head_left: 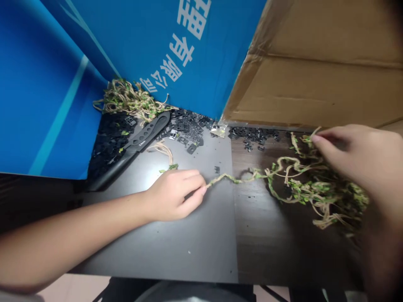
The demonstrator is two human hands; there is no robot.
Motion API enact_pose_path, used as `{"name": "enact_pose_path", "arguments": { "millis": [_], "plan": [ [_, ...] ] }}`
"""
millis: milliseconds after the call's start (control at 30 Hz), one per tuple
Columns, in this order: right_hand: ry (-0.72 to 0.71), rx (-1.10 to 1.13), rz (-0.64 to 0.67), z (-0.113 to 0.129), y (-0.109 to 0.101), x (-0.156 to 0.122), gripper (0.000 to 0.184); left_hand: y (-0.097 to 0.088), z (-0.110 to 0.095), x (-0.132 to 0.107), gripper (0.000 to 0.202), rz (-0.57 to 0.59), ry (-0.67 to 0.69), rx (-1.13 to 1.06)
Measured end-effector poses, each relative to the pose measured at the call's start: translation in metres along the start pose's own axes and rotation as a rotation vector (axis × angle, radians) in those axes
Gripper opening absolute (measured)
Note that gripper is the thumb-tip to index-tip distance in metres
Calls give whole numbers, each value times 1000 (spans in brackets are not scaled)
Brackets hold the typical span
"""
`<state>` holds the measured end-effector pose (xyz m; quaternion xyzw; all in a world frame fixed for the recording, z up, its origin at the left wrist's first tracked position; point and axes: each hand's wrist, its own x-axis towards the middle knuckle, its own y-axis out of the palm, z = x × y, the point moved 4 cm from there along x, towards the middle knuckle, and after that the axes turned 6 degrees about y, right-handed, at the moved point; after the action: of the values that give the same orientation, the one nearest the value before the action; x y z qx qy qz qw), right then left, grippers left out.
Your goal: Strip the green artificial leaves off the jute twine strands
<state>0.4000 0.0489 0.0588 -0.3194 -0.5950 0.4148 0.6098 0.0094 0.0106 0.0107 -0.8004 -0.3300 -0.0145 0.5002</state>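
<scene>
Thumb and fingers of my left hand (176,195) are closed on a tan twine with small green leaves (231,179). From that pinch the leafy twine runs right across the table to a tangled heap of the same twine (315,191). A few loose tan strands (162,149) stick out behind my left hand. Over the heap's upper edge, my right hand (352,153) pinches a thin twine end between thumb and forefinger. Part of the heap is hidden beneath my right hand and wrist.
Another leafy twine pile (129,98) lies at the back left, against a blue printed panel (201,75). Near it rests a black-handled knife (135,147) among many small black pieces (189,126). A brown cardboard box (315,84) stands behind the grey and dark-wood tabletop (189,256).
</scene>
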Motion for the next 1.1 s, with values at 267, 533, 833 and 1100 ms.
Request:
{"name": "enact_pose_path", "arguments": {
  "millis": [267,533,833,1100],
  "plan": [
    [-55,946,340,224,11,-36,24,1,0,-2,19,-6,-1,48],
    [-96,754,483,226,49,-54,27,1,-1,-1,21,-10,-46,39],
    [-143,512,518,225,24,-45,16,2,8,-2,20,-27,-196,-134],
    [-305,473,127,221,43,-59,19,-9,3,1,20,-256,-78,-468]
  ]
}}
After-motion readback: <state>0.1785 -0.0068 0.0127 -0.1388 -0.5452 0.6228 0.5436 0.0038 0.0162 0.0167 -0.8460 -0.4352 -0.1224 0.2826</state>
